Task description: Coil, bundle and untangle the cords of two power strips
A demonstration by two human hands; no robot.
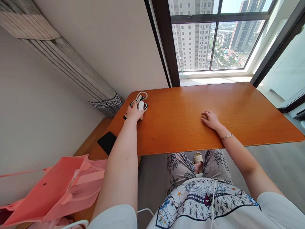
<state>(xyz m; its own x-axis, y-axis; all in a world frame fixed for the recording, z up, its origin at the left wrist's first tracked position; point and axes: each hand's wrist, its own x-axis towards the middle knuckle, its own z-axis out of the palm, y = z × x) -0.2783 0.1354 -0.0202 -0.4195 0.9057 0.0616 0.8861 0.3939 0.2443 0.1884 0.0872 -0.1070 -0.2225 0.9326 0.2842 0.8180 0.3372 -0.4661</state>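
Observation:
At the far left corner of the brown wooden table (181, 117), my left hand (133, 112) is closed over a bundle of cables. A white block that looks like a power adapter (141, 105) shows beside its fingers. A loop of white cable (143, 93) sticks up behind it, and black cable parts show around it. My palm hides some of the bundle. Resting on the tabletop to the right is my right hand (210, 120), its fingers loosely bent and apart, with nothing in it.
A black flat device, perhaps a phone (107, 142), lies left of my left forearm. Below it stands a pink bag (59, 187). Behind the table are a window (215, 41) and a grey curtain (78, 73). The table's front edge runs above my lap.

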